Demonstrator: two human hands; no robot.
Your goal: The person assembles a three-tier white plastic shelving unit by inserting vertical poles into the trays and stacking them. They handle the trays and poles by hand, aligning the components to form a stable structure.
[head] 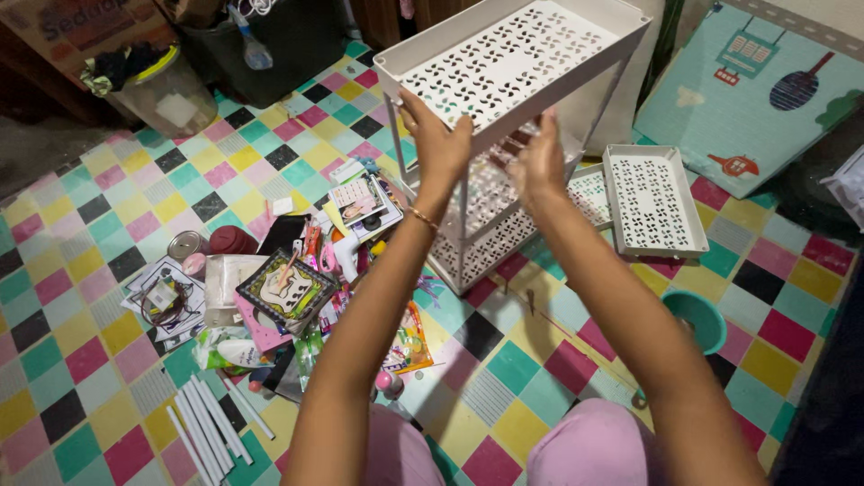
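Observation:
A white plastic tiered rack (pixel 511 56) with perforated shelves stands on the chequered floor ahead of me. My left hand (pixel 436 137) presses on the front edge of its top shelf, fingers up against the rim. My right hand (pixel 538 166) reaches just under that top shelf, at the second tier, fingers curled near a post. Lower shelves (pixel 490 241) sit below my hands. A loose white perforated tray (pixel 650 200) lies flat on the floor to the right of the rack.
A heap of small items (pixel 283 292), packets and cards lies left of the rack. White plastic tubes (pixel 207 427) lie near my left knee. A teal bowl (pixel 697 317) sits right, a clear lidded tub (pixel 166 90) and a dark bin (pixel 270 45) behind, a play mat (pixel 765 90) far right.

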